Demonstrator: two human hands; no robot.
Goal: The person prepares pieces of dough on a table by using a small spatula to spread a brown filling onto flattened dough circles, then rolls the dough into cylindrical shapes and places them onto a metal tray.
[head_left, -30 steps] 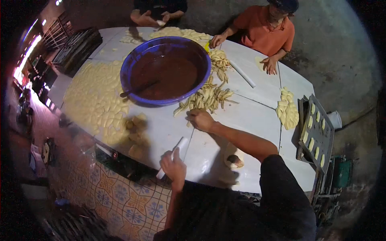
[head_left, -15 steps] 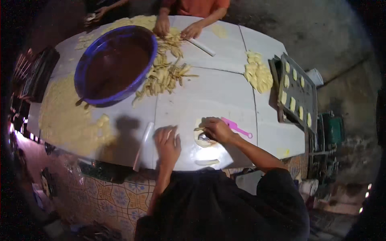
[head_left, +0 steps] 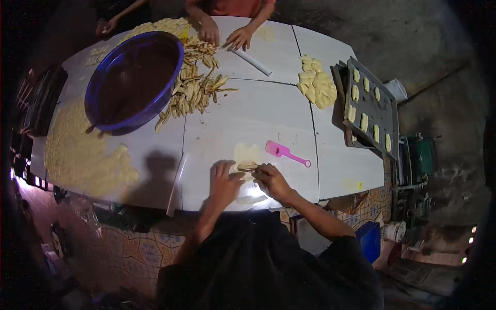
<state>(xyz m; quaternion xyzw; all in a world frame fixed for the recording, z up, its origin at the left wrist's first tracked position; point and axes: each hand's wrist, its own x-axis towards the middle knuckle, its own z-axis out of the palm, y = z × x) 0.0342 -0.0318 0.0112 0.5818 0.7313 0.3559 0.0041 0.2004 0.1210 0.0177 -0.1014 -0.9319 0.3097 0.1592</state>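
Observation:
A flat piece of pale dough (head_left: 248,153) lies on the table in front of me, with a brownish strip of filling (head_left: 248,167), like a banana slice, across it. My left hand (head_left: 225,182) rests at the dough's left side, its fingertips on the near edge. From the right, my right hand (head_left: 273,181) pinches the dough beside the strip, thumb and fingers closed. Just beyond my right hand is a pink scoop (head_left: 286,153) with brown residue in it. A pale strip (head_left: 252,199) lies near the table's front edge.
A blue basin (head_left: 175,77) of brown mixture stands at left beside piled banana-like strips (head_left: 199,90). A white rolling pin (head_left: 178,185) lies left of me. At right are dough pieces (head_left: 319,88) and a tray (head_left: 385,106) of shaped pastries. Across the table, a co-worker's hands (head_left: 240,37) touch another rod (head_left: 253,63).
My left hand has moved right to the dough, and my right hand has shifted nearer its edge. The metal spoon seen on the dough earlier no longer shows. The view has shifted slightly.

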